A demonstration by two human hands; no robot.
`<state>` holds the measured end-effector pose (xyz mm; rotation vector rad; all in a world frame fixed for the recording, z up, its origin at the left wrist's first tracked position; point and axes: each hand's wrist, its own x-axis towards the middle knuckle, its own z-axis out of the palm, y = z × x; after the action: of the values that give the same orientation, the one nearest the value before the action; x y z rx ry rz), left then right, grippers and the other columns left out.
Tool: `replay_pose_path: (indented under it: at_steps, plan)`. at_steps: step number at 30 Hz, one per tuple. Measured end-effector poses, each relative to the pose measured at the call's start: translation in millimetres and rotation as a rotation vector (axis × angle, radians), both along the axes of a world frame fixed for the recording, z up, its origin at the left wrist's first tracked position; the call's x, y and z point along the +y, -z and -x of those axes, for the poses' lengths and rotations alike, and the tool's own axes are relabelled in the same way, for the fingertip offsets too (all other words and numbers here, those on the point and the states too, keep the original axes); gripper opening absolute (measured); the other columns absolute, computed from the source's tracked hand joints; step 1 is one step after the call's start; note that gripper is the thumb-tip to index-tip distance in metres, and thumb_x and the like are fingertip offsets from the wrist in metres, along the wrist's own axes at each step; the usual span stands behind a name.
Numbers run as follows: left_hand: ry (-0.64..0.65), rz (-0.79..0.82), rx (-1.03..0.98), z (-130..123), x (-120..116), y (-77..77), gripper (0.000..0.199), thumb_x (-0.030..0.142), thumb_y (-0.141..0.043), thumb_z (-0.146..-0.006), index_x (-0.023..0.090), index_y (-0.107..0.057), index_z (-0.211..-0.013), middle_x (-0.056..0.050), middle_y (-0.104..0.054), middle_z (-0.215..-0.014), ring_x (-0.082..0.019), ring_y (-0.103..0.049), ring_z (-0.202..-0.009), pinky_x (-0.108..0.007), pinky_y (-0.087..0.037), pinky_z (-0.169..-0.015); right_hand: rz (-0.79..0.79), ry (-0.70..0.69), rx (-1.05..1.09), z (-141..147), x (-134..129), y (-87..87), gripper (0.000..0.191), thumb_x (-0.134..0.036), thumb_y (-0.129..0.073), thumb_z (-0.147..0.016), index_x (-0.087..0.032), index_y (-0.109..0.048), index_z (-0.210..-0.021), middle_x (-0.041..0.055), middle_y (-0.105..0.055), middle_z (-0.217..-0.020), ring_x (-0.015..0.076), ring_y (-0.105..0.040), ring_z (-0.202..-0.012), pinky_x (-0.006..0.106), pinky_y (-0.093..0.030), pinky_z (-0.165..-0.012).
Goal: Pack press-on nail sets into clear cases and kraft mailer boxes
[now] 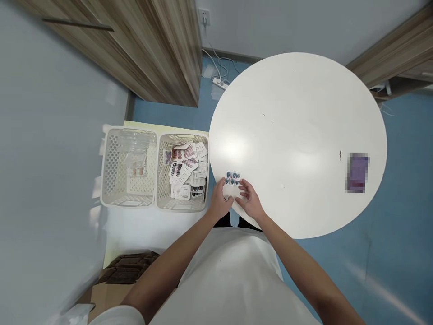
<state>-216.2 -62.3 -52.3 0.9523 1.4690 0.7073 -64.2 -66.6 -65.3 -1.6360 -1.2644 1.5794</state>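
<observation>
A small card of press-on nails (232, 178), with two rows of dark blue-green and pale nails, lies near the round table's front left edge. My left hand (219, 201) is at its left side, index fingertip at the card's edge and thumb held apart. On the other side, my right hand (250, 201) has its fingers spread, with fingertips close to the card's lower right corner. Whether the fingertips press on the card cannot be made out. To the left, a white basket (181, 207) holds many similar nail cards (189, 169), some face up, others showing printed backs.
A second white basket (128, 203) at the far left holds clear plastic packs (135, 169). The round white table (297, 104) carries a pixelated purple object (357, 173) at right. A power strip (220, 83) with cables lies on the floor beside a wooden cabinet (162, 49).
</observation>
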Motion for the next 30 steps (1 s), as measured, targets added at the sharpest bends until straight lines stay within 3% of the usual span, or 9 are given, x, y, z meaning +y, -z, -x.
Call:
replay_pose_path:
  at_steps: [7, 14, 22, 26, 30]
  plan:
    - [-0.052, -0.013, 0.013, -4.2, -2.3, 0.6, 0.067, 0.015, -0.053, -0.068, 0.023, -0.031, -0.130, -0.007, -0.034, -0.134, -0.022, -0.033, -0.122, -0.038, -0.025, -0.103, -0.039, -0.044, 0.007, -0.7, -0.2, -2.0, 0.071, -0.025, -0.061, -0.067, -0.032, -0.027, -0.129, 0.0056, -0.037, -0.133, 0.0206, -0.044, -0.113, 0.039, -0.042, -0.089]
    - [-0.094, 0.012, 0.101, -13.8, -10.9, -13.8, 0.066, 0.018, -0.053, -0.070, 0.022, -0.028, -0.131, -0.008, -0.030, -0.137, -0.022, -0.030, -0.125, -0.037, -0.027, -0.103, 0.003, -0.018, 0.149, -12.6, -5.7, -6.9, 0.075, -0.029, -0.064, -0.067, -0.036, -0.023, -0.130, 0.0032, -0.025, -0.140, 0.0201, -0.038, -0.120, 0.040, -0.037, -0.097]
    - [-0.225, 0.010, 0.155, -21.8, -66.6, -28.5, 0.050, 0.023, -0.057, -0.071, 0.020, -0.044, -0.119, -0.009, -0.042, -0.129, -0.024, -0.037, -0.121, -0.040, -0.033, -0.098, 0.040, -0.010, 0.238, -69.3, -56.8, -16.1, 0.075, -0.032, -0.064, -0.067, -0.035, -0.023, -0.130, 0.0069, -0.021, -0.141, 0.0193, -0.051, -0.106, 0.042, -0.041, -0.093]
    - [-0.291, 0.021, 0.169, -23.2, -92.8, -37.4, 0.044, 0.025, -0.058, -0.071, 0.018, -0.048, -0.113, -0.012, -0.046, -0.125, -0.024, -0.040, -0.119, -0.039, -0.039, -0.093, 0.038, -0.021, 0.192, -100.4, -80.5, -24.7, 0.071, -0.032, -0.061, -0.068, -0.032, -0.025, -0.130, 0.0096, -0.031, -0.137, 0.0166, -0.058, -0.091, 0.040, -0.045, -0.086]
    - [-0.279, -0.041, 0.232, -33.3, -103.6, -54.9, 0.041, 0.028, -0.056, -0.072, 0.016, -0.049, -0.111, -0.014, -0.051, -0.120, -0.024, -0.047, -0.112, -0.037, -0.043, -0.086, -0.014, -0.050, 0.139, -123.1, -88.8, -38.7, 0.068, -0.032, -0.058, -0.069, -0.027, -0.028, -0.129, 0.0112, -0.044, -0.126, 0.0151, -0.060, -0.079, 0.038, -0.048, -0.078]
